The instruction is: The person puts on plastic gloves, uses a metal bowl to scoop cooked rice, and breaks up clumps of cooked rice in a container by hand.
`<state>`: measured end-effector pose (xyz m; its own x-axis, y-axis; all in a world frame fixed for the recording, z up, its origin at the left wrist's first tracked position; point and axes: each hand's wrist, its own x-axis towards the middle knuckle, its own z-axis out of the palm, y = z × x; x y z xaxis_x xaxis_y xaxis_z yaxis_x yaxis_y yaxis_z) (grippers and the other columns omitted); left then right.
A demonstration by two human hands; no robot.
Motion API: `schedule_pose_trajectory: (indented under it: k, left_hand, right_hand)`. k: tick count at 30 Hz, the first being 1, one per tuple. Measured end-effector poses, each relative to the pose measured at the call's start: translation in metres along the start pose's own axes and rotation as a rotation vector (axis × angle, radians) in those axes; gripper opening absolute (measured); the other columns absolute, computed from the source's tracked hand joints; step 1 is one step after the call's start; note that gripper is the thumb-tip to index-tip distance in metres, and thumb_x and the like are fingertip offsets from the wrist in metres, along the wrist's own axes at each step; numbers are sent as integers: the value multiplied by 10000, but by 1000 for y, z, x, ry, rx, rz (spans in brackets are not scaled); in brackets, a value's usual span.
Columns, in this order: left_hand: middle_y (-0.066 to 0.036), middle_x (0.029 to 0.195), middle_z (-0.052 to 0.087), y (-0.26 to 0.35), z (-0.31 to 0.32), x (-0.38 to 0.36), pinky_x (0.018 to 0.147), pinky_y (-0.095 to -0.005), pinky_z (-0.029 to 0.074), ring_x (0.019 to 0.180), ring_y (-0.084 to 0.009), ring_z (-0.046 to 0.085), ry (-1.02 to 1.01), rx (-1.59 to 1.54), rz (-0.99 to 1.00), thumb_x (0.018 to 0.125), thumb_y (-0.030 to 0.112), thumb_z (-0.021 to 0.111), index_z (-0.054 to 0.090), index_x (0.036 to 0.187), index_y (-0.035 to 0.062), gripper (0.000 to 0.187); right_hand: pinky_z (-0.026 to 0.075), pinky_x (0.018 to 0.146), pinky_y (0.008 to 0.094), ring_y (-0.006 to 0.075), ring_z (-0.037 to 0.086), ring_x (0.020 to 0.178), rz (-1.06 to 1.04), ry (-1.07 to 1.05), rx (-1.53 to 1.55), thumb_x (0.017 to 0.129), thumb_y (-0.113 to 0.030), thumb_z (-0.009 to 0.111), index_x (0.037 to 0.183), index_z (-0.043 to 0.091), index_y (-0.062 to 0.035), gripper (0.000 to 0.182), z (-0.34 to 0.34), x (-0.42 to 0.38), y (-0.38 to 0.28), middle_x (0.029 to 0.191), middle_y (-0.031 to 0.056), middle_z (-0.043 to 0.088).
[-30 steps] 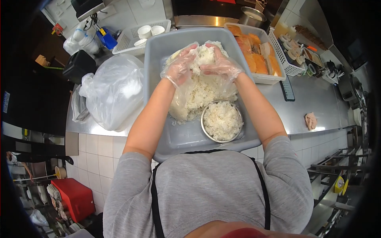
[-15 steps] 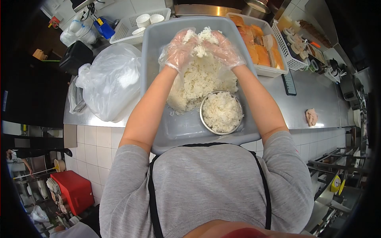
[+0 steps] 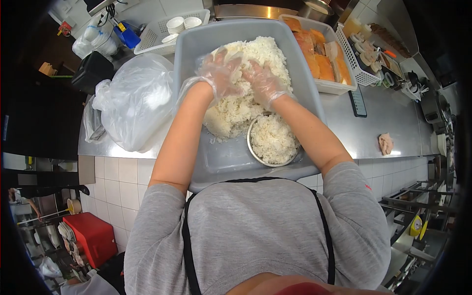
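Note:
A mound of cooked white rice [image 3: 268, 51] fills the far part of a big grey plastic tub [image 3: 221, 160]. My left hand [image 3: 220, 73], in a clear plastic glove, lies on the left side of the mound with its fingers spread. Just to its right is my right hand [image 3: 264, 82], gloved the same way, fingers apart and touching the rice. Neither hand holds a clump. In the tub's near right corner stands a round metal bowl [image 3: 251, 146] heaped with rice [image 3: 274, 137], close below my right wrist.
Left of the tub sits a large translucent plastic bag [image 3: 132, 103]. A white basket with small bowls [image 3: 175, 23] is behind. To the right are a container of orange fish pieces [image 3: 324, 66], a phone [image 3: 358, 103] and a crumpled cloth [image 3: 386, 143] on the steel counter [image 3: 339, 132].
Both hands came down and nearer from the tub's far end, where they held up rice. That rice is out of them, and the fingers are now spread on the mound.

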<state>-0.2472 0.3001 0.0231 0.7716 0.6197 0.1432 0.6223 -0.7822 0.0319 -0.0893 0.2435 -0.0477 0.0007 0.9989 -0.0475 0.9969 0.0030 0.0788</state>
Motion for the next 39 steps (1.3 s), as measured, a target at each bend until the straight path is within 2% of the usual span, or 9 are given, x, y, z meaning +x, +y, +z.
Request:
schedule_pose_trajectory:
  k: [4,6,10,19,21,28,33,36,39]
  left_hand:
    - [-166,1398,312,22,-37,-8,1047,-404,318,1226,-356,409,-221,-5,71,706,346,715,373,1349,222,738]
    - [-164,1418,279,40,-49,-11,1055,-403,316,1235,-366,396,-711,-48,58,700,313,724,343,1373,242,777]
    - [-130,1460,206,59,-3,-15,1047,-426,336,1242,-389,378,-826,80,71,679,228,731,371,1357,288,770]
    - [-105,1405,301,47,78,6,968,-462,399,1200,-333,433,-493,189,101,767,194,597,503,1239,296,492]
    - [-105,1359,363,38,83,9,958,-442,410,1172,-329,455,-459,216,186,757,190,610,540,1190,280,448]
    - [-155,1199,451,14,70,17,947,-369,429,1100,-331,501,88,-552,-273,700,200,680,542,1120,191,442]
    - [-210,1269,455,-39,147,58,938,-346,435,1121,-305,516,133,-1048,-369,719,311,729,427,1272,108,662]
    - [-199,1215,517,-32,131,45,953,-341,416,1137,-259,503,-29,-1818,-169,757,312,722,370,1330,80,711]
    - [-169,1190,549,-10,80,27,987,-345,377,1176,-224,460,-49,-1723,-381,798,342,682,423,1314,63,641]
  right_hand:
    - [399,1003,383,367,385,1225,109,39,168,716,-3,600,1343,371,-246,710,-16,-7,6,1393,121,312]
    - [391,999,364,309,432,1209,173,116,479,680,-16,612,1276,472,-207,641,-10,4,21,1372,135,380]
    - [402,989,356,303,446,1201,205,128,493,641,-51,672,1240,508,-195,638,-11,17,38,1321,151,443]
    - [359,1015,353,297,434,1223,315,-183,494,699,-650,596,1356,383,-103,881,-41,7,60,1328,178,442]
    - [349,1020,355,312,425,1231,429,-333,1078,693,-685,574,1359,357,-44,950,-40,2,70,1325,195,441]
    - [412,961,413,321,509,1135,362,-43,551,693,-616,633,1355,359,-42,918,-42,-1,74,1244,205,514]
    - [542,616,289,180,620,823,207,-294,861,699,-346,754,1359,366,-116,799,-29,1,46,1084,120,599]
    - [537,630,316,186,588,851,246,-134,1525,719,-268,752,1370,345,-179,773,-7,-1,22,1046,80,595]
    - [536,668,317,175,588,872,289,-114,1622,687,-185,776,1371,328,-155,819,-19,-4,4,1059,101,585]
